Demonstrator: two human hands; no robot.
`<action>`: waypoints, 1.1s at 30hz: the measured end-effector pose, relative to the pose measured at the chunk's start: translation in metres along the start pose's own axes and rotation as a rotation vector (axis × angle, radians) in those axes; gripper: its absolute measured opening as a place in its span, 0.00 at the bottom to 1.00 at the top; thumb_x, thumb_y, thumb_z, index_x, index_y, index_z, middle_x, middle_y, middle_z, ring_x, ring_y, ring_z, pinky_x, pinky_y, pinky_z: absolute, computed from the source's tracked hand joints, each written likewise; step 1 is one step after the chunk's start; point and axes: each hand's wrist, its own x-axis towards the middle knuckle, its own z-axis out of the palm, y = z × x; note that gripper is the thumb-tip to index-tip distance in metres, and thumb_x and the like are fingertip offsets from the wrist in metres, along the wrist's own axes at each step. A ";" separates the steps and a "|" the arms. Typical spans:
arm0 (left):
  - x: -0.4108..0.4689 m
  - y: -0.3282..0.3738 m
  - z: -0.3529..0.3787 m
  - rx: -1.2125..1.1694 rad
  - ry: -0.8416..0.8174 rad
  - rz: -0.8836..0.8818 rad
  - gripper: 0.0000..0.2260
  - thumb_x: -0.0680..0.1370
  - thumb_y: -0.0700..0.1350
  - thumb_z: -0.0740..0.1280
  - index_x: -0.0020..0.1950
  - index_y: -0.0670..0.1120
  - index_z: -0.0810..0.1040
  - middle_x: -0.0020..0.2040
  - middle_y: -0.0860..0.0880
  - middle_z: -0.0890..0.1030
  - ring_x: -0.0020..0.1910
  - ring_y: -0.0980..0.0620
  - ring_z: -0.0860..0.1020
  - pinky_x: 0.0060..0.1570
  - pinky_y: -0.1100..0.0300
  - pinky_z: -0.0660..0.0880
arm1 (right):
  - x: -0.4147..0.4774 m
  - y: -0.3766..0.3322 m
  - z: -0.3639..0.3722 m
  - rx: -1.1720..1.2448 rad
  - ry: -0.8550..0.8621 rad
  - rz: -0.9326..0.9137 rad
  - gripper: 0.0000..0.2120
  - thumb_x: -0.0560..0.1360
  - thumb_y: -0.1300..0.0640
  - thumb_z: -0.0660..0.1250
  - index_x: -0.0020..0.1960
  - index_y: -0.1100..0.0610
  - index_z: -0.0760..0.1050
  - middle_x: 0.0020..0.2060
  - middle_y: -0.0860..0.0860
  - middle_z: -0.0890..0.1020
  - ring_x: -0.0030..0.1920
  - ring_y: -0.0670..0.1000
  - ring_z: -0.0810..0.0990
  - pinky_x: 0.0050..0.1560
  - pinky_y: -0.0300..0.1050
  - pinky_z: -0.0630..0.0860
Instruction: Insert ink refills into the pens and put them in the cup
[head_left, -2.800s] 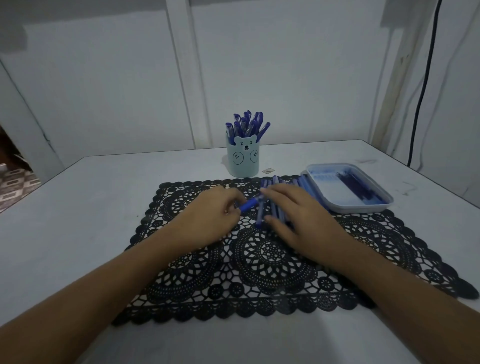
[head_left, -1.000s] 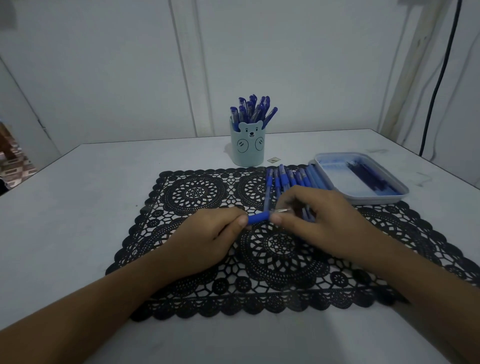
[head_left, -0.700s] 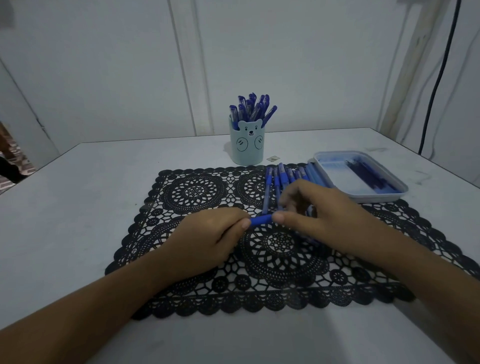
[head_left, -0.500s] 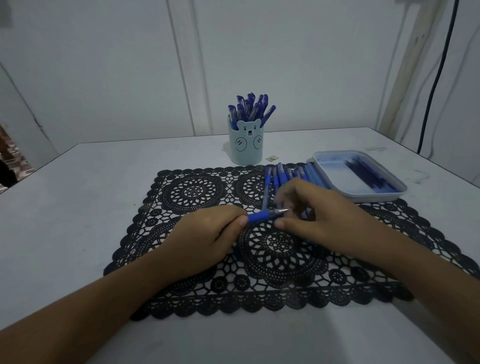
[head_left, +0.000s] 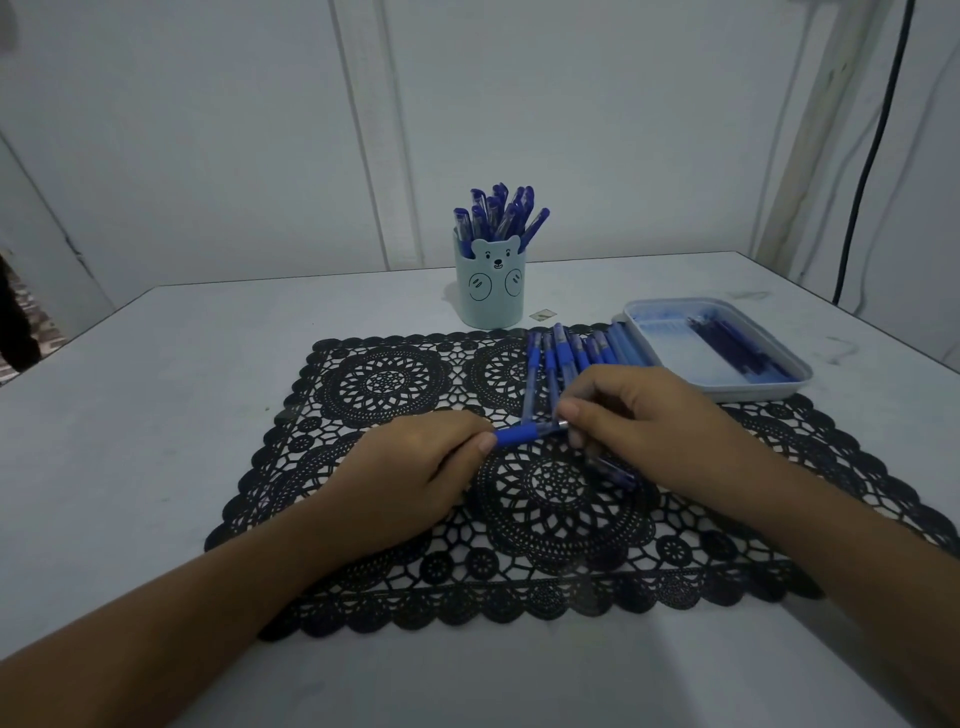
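Observation:
My left hand (head_left: 415, 473) grips a blue pen (head_left: 522, 434) that lies level over the middle of the black lace mat (head_left: 384, 384). My right hand (head_left: 649, 415) pinches the pen's metal tip end with thumb and forefinger. A blue piece (head_left: 615, 473) sticks out under my right palm; what it is I cannot tell. A row of loose blue pens (head_left: 558, 353) lies on the mat behind my hands. The pale blue bear cup (head_left: 491, 288) stands at the back, with several capped pens (head_left: 501, 213) in it.
A light blue tray (head_left: 670, 358) with dark blue refills (head_left: 737, 348) sits at the right, touching the mat's far corner. A small scrap (head_left: 542, 314) lies beside the cup. A black cable (head_left: 872, 150) hangs down the right wall. The white table's edges run left and right.
Both hands have stayed over the mat's middle on the same pen. My right fingers have shifted around the pen's tip end, which showed bare half a second ago and is pinched now.

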 end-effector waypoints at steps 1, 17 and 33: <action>0.000 0.000 0.000 -0.011 -0.001 -0.017 0.16 0.79 0.52 0.52 0.49 0.48 0.77 0.33 0.58 0.73 0.32 0.62 0.71 0.32 0.71 0.66 | 0.001 0.001 -0.001 0.015 0.013 -0.005 0.09 0.76 0.56 0.63 0.39 0.46 0.74 0.32 0.46 0.79 0.33 0.42 0.76 0.36 0.34 0.73; 0.004 0.003 -0.004 -0.113 0.078 -0.311 0.07 0.79 0.45 0.59 0.45 0.48 0.75 0.27 0.52 0.72 0.30 0.52 0.70 0.29 0.61 0.66 | -0.003 0.003 0.002 -0.301 -0.135 -0.099 0.08 0.72 0.57 0.67 0.50 0.47 0.78 0.41 0.37 0.75 0.43 0.37 0.74 0.45 0.29 0.69; 0.001 0.000 0.000 -0.021 0.023 -0.165 0.17 0.75 0.58 0.50 0.46 0.52 0.76 0.32 0.57 0.73 0.37 0.57 0.73 0.31 0.68 0.66 | -0.001 -0.001 0.006 -0.043 0.109 -0.045 0.07 0.73 0.55 0.68 0.51 0.48 0.77 0.36 0.41 0.78 0.36 0.34 0.75 0.38 0.24 0.68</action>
